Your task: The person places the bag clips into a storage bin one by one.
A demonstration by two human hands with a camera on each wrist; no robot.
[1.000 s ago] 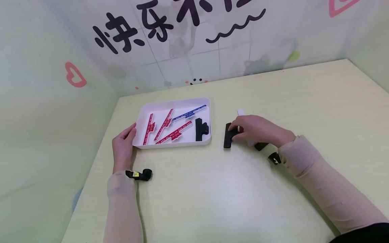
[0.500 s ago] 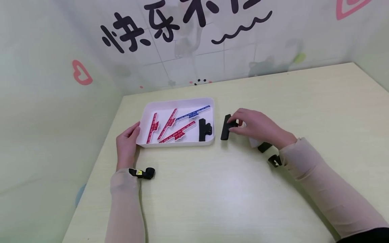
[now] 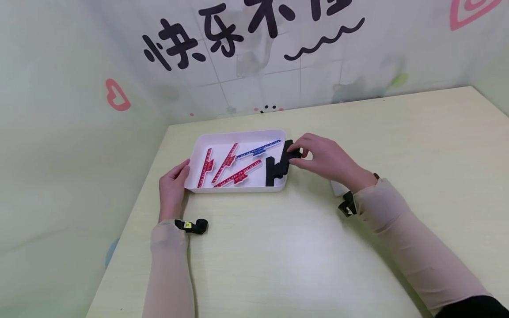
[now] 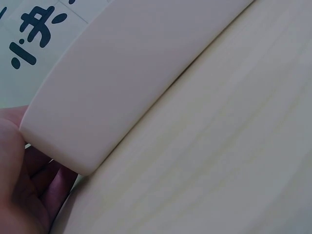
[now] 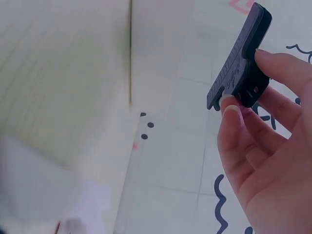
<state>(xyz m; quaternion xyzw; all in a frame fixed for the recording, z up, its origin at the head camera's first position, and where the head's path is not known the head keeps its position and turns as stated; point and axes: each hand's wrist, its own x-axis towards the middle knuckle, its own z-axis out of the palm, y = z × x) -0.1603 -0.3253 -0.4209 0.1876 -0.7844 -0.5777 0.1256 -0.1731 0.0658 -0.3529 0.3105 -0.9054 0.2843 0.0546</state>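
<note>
My right hand (image 3: 321, 157) pinches a black clip (image 3: 285, 157) between thumb and fingers, over the right wall of a white tray (image 3: 234, 190). In the right wrist view the held clip (image 5: 241, 63) shows a long ruled edge. Inside the tray lie another black clip (image 3: 270, 172), partly covered by the held one, a blue ruler clip (image 3: 258, 150) and several red ruler clips (image 3: 240, 176). My left hand (image 3: 172, 187) grips the tray's left front corner; in the left wrist view its fingers (image 4: 41, 183) curl beneath the tray.
A white flat object (image 3: 338, 188) lies on the table (image 3: 254, 256) beside my right wrist, partly hidden. A black item touches its near side. Behind the table hangs a printed wall sheet (image 3: 270, 84), and another side wall stands on the left.
My right hand has lifted the black clip off the table and carried it left and away to the tray's right side. The left hand keeps its hold. The whole view has shifted slightly.
</note>
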